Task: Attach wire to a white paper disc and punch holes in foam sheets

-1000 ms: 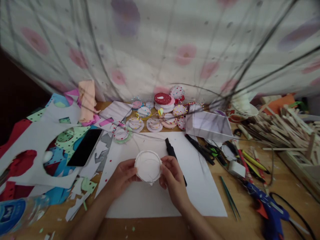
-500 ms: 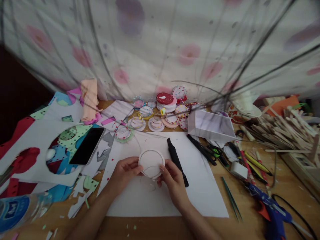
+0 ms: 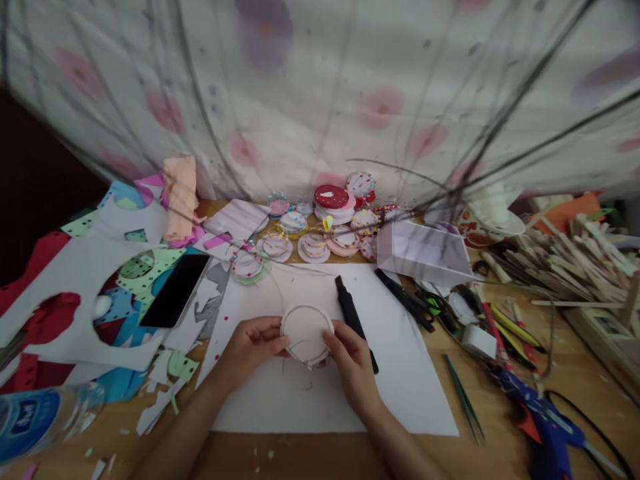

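Observation:
A small white disc (image 3: 306, 330) with a raised, cord-like rim is held up between both hands over a large white paper sheet (image 3: 400, 407). My left hand (image 3: 260, 343) pinches its left edge between thumb and fingers. On the opposite edge, the thumb of my right hand (image 3: 353, 357) presses the front while the fingers sit behind, partly hidden. A thin dark line curves across the lower part of the disc; I cannot tell whether it is a thread or a hair. Just right of my right hand lies a black marker-like pen (image 3: 353, 317).
Decorated round paper pieces (image 3: 275, 247) line the back beside a white open box (image 3: 430, 253). Paper scraps, a phone (image 3: 177, 290) and a plastic bottle (image 3: 37, 423) lie left. Tweezers (image 3: 464, 397), a blue glue gun (image 3: 543, 413) and wooden sticks (image 3: 565, 257) are on the right.
The disc has shifted slightly right and down, and the fingers of my right hand have tucked further behind it. Both hands keep their hold on it.

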Tool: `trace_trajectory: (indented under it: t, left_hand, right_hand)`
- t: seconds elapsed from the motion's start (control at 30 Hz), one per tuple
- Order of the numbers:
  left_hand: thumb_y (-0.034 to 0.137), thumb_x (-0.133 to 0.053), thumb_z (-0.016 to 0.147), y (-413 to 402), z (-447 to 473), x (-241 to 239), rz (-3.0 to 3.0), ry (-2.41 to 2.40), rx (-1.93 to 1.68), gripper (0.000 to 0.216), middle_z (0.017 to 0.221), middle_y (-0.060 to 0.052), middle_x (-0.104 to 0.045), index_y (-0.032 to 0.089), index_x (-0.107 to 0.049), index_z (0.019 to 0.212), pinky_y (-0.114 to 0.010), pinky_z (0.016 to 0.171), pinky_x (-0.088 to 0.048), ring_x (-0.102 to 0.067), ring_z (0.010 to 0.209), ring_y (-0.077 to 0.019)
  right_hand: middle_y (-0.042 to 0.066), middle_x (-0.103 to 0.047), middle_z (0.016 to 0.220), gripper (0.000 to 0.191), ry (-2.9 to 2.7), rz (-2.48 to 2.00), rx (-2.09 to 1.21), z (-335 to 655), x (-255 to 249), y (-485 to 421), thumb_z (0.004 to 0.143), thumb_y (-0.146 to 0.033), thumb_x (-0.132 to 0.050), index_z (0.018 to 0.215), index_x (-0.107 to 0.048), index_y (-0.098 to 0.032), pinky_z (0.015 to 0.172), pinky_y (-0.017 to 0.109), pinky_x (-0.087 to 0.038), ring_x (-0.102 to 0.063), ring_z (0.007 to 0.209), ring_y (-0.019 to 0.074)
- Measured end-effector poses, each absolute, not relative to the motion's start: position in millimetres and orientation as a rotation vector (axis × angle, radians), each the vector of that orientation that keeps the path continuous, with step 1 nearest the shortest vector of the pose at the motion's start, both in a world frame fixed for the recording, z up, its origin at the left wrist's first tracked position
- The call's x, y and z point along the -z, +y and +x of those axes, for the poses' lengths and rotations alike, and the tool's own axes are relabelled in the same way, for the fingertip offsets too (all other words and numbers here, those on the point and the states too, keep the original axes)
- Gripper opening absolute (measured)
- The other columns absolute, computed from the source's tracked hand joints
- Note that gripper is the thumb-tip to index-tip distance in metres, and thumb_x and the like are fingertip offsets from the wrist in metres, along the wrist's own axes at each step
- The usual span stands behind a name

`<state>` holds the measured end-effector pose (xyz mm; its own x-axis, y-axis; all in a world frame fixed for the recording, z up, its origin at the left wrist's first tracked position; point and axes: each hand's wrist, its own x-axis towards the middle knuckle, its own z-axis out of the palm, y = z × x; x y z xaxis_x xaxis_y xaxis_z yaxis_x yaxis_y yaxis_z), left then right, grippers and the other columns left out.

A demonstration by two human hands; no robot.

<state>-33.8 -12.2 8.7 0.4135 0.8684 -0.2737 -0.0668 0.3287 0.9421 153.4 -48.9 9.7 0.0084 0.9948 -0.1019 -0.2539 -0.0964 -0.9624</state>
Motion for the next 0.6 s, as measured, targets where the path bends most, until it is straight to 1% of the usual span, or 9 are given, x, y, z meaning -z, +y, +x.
trace_trajectory:
  t: [0.2, 0.3, 0.4, 0.5, 0.6]
  left_hand:
    - [0.024, -0.073, 0.073, -13, -34, -10, 0.981, 0.853, -0.821, 0.031, 0.091, -0.007, -0.074, 0.020, -0.071, 0.103, -0.025, 0.069, -0.054, -0.068, 0.079, -0.0181]
    - [0.030, -0.074, 0.072, -13, -35, -14, 0.918, 0.825, -0.837, 0.029, 0.086, -0.008, -0.074, 0.018, -0.072, 0.099, -0.026, 0.068, -0.053, -0.067, 0.074, -0.0175]
    - [0.037, -0.070, 0.074, -14, -34, -17, 0.851, 0.820, -0.863, 0.027, 0.077, -0.007, -0.073, 0.016, -0.074, 0.091, -0.024, 0.062, -0.052, -0.065, 0.067, -0.0160]
    - [0.032, -0.070, 0.073, -14, -33, -17, 0.855, 0.870, -0.851, 0.021, 0.072, -0.005, -0.071, 0.016, -0.074, 0.086, -0.022, 0.059, -0.049, -0.062, 0.064, -0.0142]
    - [0.029, -0.071, 0.072, -15, -32, -14, 0.896, 0.941, -0.823, 0.019, 0.075, -0.004, -0.072, 0.017, -0.073, 0.086, -0.022, 0.060, -0.049, -0.063, 0.067, -0.0154]
  right_hand:
    - [-0.002, -0.048, 0.067, 0.017, -0.825, -1.070, -1.432, 154, -1, -50, 0.084, -0.034, -0.059, 0.079, -0.064, -0.019, 0.048, 0.019, -0.038, -0.042, 0.057, 0.0094]
    - [-0.003, -0.045, 0.063, 0.017, -0.797, -1.056, -1.450, 154, 2, -50, 0.084, -0.033, -0.059, 0.079, -0.065, -0.018, 0.047, 0.019, -0.037, -0.041, 0.054, 0.0091]
    - [-0.003, -0.045, 0.061, 0.017, -0.798, -1.060, -1.462, 154, 2, -51, 0.083, -0.032, -0.060, 0.078, -0.066, -0.018, 0.045, 0.020, -0.036, -0.040, 0.051, 0.0089]
    - [-0.003, -0.046, 0.059, 0.017, -0.815, -1.077, -1.473, 154, 2, -52, 0.082, -0.033, -0.060, 0.077, -0.068, -0.018, 0.043, 0.020, -0.034, -0.039, 0.049, 0.0090]
    - [-0.003, -0.049, 0.061, 0.017, -0.832, -1.100, -1.462, 155, 0, -53, 0.082, -0.033, -0.060, 0.078, -0.069, -0.020, 0.046, 0.021, -0.036, -0.041, 0.053, 0.0102]
